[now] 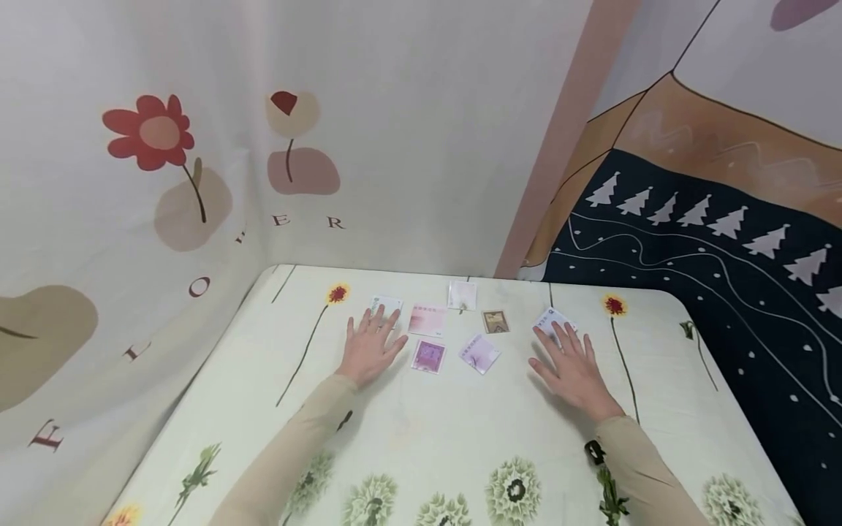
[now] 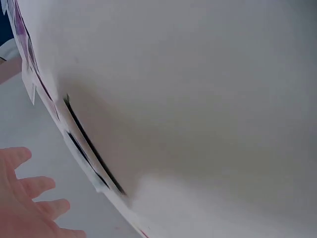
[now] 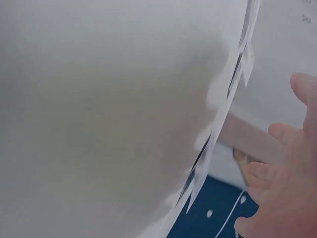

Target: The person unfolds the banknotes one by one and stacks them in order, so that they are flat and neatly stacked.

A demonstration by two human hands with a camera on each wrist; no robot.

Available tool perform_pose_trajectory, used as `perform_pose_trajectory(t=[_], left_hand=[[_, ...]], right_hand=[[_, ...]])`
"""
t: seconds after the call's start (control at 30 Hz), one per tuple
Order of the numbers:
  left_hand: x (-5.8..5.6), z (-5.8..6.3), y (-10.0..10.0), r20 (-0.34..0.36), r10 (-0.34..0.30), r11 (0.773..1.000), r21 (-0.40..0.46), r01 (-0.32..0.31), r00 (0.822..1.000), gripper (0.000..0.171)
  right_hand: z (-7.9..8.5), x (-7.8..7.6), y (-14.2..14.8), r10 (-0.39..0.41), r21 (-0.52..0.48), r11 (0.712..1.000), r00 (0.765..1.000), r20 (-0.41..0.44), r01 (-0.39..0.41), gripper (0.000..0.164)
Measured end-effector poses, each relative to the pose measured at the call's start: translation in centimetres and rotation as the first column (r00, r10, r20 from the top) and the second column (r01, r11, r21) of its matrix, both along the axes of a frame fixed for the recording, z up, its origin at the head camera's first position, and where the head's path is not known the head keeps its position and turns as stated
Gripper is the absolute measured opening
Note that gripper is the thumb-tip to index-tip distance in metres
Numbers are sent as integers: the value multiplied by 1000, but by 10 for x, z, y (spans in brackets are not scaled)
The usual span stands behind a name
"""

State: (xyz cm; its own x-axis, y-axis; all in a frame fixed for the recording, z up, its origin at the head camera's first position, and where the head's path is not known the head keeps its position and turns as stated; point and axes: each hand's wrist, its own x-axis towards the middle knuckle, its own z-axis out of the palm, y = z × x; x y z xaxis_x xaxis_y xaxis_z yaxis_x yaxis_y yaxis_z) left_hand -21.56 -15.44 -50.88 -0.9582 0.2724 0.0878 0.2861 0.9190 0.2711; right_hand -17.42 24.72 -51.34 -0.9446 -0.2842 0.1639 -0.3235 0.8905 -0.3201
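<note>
My left hand (image 1: 370,349) has its fingers spread, palm down, above the table, its fingertips overlapping a pale blue-green square card (image 1: 388,302) in the head view. On the other side, my right hand (image 1: 571,371) also spreads its fingers, partly hiding a white and lilac card (image 1: 547,318). Both wrist views show the hands apart from the tabletop, holding nothing. Between them lie a pink card (image 1: 427,321), a white one (image 1: 463,294), a small brown-framed card (image 1: 495,321), a purple card (image 1: 429,356) and a tilted lilac card (image 1: 480,353). Whether these are cards or thin packets, I cannot tell.
A white cloth printed with flowers covers the table (image 1: 421,424). Behind it hangs a pale curtain (image 1: 408,146) with flower prints and letters. At the right hangs dark blue fabric (image 1: 691,270) with white trees. A small black object (image 1: 595,452) shows beside the right sleeve.
</note>
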Motion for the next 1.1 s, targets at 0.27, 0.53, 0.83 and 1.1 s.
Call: perform_pose_trajectory(t=[0.27,0.53,0.83,1.1], left_hand=[[-14,1,21,31,-11,1000,4,11,999,64],[-30,-4,29,40,15,999,34,-16,999,58],[-40,-7,26,91,7,997,72,-14,996,53],[-45,-12,25,141,-15,1000,14,13,990,52]], right_hand=[[0,-4,-31,64,-46,997,997,-30,-66,58],[-4,-6,-57,112,-89,989,993,-45,-116,55],[-2,-14,-84,150,-152,976,987,-54,-156,53],[-3,-30,-114,165,-237,959,986,7,-158,50]])
